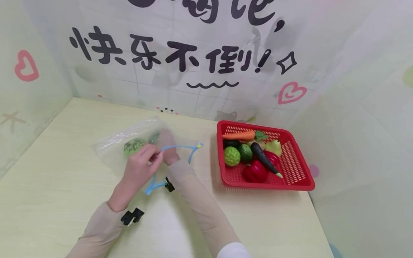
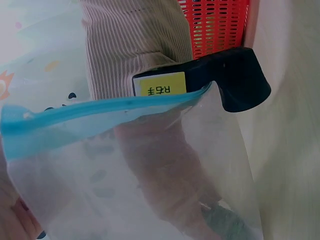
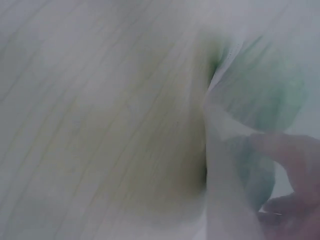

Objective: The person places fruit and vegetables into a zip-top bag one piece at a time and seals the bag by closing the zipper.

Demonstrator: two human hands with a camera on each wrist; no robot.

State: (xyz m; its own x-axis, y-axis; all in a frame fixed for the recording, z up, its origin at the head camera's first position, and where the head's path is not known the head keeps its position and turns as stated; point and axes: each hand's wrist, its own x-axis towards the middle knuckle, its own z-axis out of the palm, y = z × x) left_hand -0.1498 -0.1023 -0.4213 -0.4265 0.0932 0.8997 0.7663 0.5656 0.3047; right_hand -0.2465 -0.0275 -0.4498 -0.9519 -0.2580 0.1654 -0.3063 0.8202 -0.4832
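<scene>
A clear zip bag (image 1: 111, 145) with a blue zip strip (image 2: 100, 106) lies on the table, its mouth spread toward me. My left hand (image 1: 140, 167) pinches the bag's edge at the blue strip. Through that mouth my right hand (image 1: 168, 145) reaches inside, seen blurred through the plastic. Its thumb and fingers (image 3: 287, 150) hold a small dark green rounded fruit or vegetable (image 3: 255, 172), whose exact kind I cannot tell. Beside it in the bag lies a larger green striped round fruit (image 1: 133, 146), like a small melon.
A red plastic basket (image 1: 303, 168) stands to the right on the table (image 1: 48, 179). Inside are a carrot (image 1: 240, 135), an eggplant (image 1: 262, 156), a red bell pepper (image 1: 256, 172), a pear (image 1: 274, 147) and several green pieces. A printed wall (image 1: 145, 82) closes the back.
</scene>
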